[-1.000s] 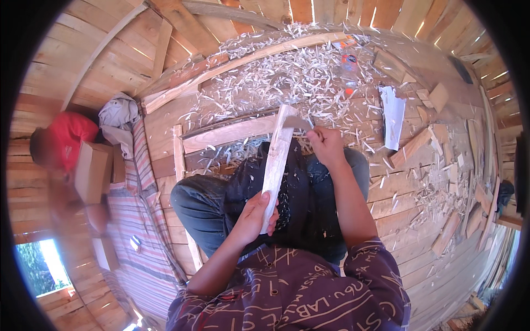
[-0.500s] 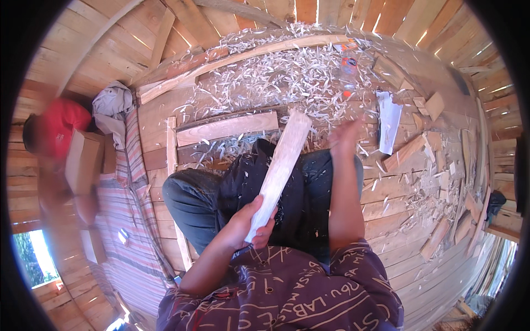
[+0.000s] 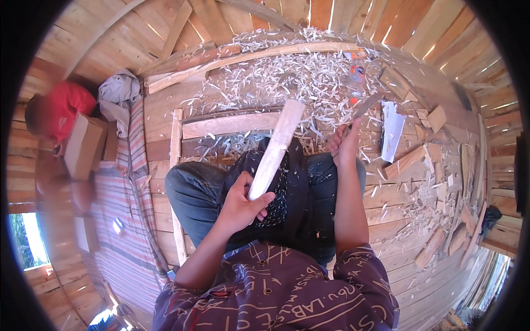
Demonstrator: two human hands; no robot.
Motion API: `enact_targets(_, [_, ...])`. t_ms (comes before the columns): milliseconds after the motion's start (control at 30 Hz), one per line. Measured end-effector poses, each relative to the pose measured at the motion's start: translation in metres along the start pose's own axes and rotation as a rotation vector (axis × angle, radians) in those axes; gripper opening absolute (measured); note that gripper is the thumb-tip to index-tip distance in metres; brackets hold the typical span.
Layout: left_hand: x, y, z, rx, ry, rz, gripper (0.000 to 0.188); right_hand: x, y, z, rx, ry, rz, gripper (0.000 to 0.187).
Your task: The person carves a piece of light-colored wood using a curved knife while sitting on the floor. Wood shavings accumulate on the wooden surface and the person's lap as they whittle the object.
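My left hand (image 3: 240, 205) is closed around the lower end of a pale, whittled piece of wood (image 3: 275, 150). The wood slants up and to the right above my lap, its squared end farthest from me. Off to the right, over my right knee, my right hand (image 3: 344, 144) is closed on the handle of a knife (image 3: 365, 106). Its blade points up and to the right, apart from the wood. Dark cloth (image 3: 298, 193) speckled with shavings covers my lap between my crossed legs.
Wood shavings (image 3: 265, 83) are strewn over the plank floor ahead, around a long board (image 3: 248, 55). A plastic bottle (image 3: 358, 71) and a white sheet (image 3: 392, 129) lie beyond my right hand. Offcuts (image 3: 433, 248) lie right. At left, a person in red (image 3: 69, 110) is behind a cardboard box (image 3: 85, 146).
My left hand has risen with the wood, away from my body. My right hand, blurred before, has come to rest slightly lower, and the knife now shows clearly.
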State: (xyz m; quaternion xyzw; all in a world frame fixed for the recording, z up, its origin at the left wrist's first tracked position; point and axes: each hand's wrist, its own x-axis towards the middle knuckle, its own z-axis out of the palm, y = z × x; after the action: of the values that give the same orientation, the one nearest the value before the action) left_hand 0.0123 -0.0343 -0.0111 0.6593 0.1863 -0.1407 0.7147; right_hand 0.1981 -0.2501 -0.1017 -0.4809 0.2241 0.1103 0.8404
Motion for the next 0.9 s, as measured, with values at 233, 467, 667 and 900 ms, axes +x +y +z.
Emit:
enact_targets(233, [0.002,0.004,0.007,0.034,-0.056,-0.048,0.036,-0.001,0.013,0.002,-0.343,-0.065,-0.194,0.055])
enact_targets(467, [0.010,0.005,0.006,-0.168,-0.105,-0.014,0.036,-0.005,0.014,0.005,-0.417,-0.121,-0.207,0.055])
enact_targets(667, [0.012,0.013,0.007,-0.418,-0.122,-0.075,0.042,-0.006,0.013,0.007,-0.442,-0.118,-0.162,0.055])
enact_targets(900, [0.025,0.005,0.014,-0.790,-0.190,0.085,0.028,-0.023,0.015,0.008,-0.525,-0.274,-0.192,0.045])
